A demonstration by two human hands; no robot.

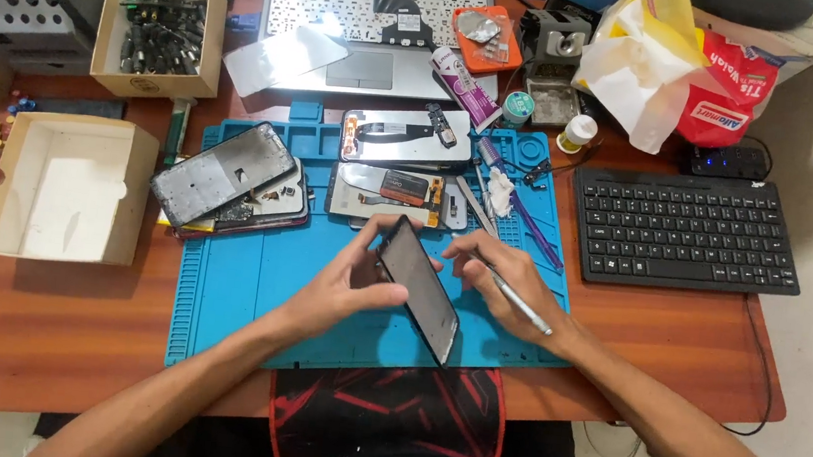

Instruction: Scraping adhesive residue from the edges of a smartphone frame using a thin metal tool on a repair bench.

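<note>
Dark phone screen point(419, 287), tilted edgewise

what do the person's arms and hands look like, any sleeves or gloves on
Both forearms are bare to the bottom edge of the picture, with no sleeves in view. The left hand and the right hand wear no gloves. No watch, ring or wristband shows on either, and no markings can be made out.

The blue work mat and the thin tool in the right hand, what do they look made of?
The blue ridged work mat looks like matte silicone or rubber, with moulded compartments. The thin silver tool in the right hand looks metal, judging by its bright sheen.
</note>
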